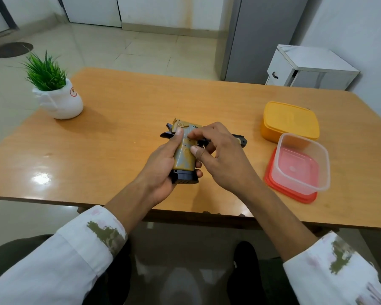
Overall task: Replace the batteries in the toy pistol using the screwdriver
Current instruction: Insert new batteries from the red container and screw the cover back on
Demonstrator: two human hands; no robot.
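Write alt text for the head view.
The left hand grips a yellow toy pistol by its handle over the table while the right hand pinches its side. A clear container and yellow box sit right, a potted plant left.

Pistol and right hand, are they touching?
Touching. Head view shows the right hand pinching the pistol with thumb and forefinger.

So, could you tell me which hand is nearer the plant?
Left. The left hand holds the pistol, toward the plant; the right hand, also on it, sits farther right.
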